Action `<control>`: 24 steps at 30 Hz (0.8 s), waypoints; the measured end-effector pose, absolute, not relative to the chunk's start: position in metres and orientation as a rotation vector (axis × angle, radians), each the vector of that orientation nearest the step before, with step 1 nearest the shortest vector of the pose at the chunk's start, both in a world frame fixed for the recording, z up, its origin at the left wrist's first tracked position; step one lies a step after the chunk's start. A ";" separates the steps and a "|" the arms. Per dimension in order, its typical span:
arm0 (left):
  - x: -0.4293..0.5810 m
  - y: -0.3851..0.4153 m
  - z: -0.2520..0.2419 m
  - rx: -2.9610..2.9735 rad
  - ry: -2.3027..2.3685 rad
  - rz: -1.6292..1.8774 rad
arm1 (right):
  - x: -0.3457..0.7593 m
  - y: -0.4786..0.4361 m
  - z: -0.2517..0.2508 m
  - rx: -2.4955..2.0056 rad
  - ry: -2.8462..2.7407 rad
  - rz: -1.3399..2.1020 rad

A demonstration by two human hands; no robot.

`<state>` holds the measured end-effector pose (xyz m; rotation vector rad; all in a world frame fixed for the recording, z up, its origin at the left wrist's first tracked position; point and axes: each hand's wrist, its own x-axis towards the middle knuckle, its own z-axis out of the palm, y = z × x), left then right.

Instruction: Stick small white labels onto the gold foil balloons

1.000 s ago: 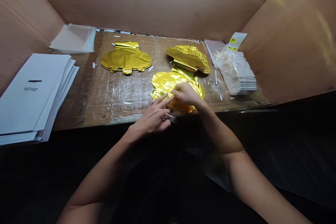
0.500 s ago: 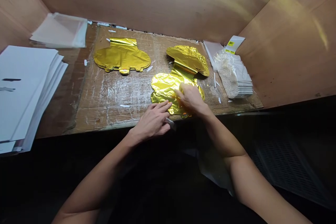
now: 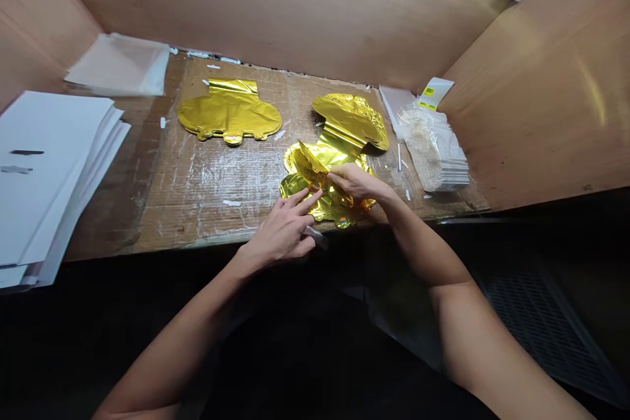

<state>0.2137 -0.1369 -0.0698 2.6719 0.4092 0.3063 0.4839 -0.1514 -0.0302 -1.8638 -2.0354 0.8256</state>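
A flat gold foil balloon (image 3: 315, 174) lies at the near edge of the wooden bench, partly folded. My right hand (image 3: 358, 182) pinches a raised fold of its foil. My left hand (image 3: 285, 230) presses the balloon's near left part with stretched forefinger and middle finger, while its curled lower fingers keep a small white strip (image 3: 315, 234). A pile of gold balloons (image 3: 352, 119) lies just behind. Another gold balloon (image 3: 229, 118) lies flat at the back left.
White card sheets (image 3: 49, 170) are stacked at the left, clear bags (image 3: 121, 65) at the back left corner. A bundle of white straws in plastic (image 3: 436, 147) lies at the right. Wooden walls close in the back and right. Small white strips litter the bench.
My right hand has lifted a fold of the foil up off the bench, where before it pressed flat. My left fingers have stretched onto the balloon. The view shifted slightly.
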 end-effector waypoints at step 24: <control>0.183 -0.145 -0.067 1.288 0.679 0.669 | 0.423 -0.242 -0.002 -1.243 -2.264 0.038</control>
